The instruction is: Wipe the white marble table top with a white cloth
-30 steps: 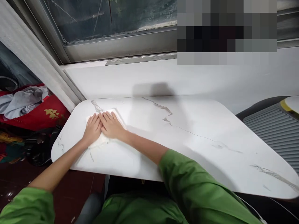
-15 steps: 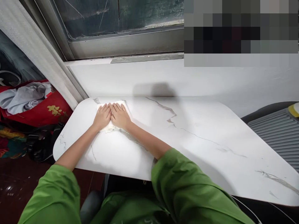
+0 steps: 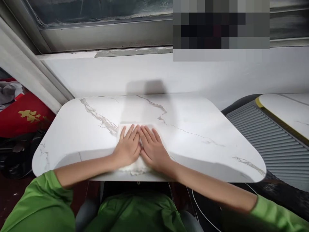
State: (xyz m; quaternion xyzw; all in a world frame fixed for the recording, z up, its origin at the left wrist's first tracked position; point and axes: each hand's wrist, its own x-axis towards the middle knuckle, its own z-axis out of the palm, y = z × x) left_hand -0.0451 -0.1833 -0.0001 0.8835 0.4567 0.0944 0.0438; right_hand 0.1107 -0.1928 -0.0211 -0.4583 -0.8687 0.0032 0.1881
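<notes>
A white folded cloth (image 3: 135, 167) lies on the white marble table (image 3: 198, 138), near the middle of its front edge. My left hand (image 3: 127, 147) and my right hand (image 3: 152, 149) press flat on the cloth side by side, fingers stretched out and pointing away from me. Both hands cover most of the cloth. My sleeves are green.
A white wall and a window sill (image 3: 108, 53) rise behind the table. A grey ribbed surface (image 3: 270, 141) and another white tabletop (image 3: 287, 108) stand at the right. Red cloth with gold print (image 3: 26, 116) and dark clutter lie at the left.
Both hands slid the cloth from the table's far left corner to the middle of the front edge, towards me and to the right. They stay flat on it.
</notes>
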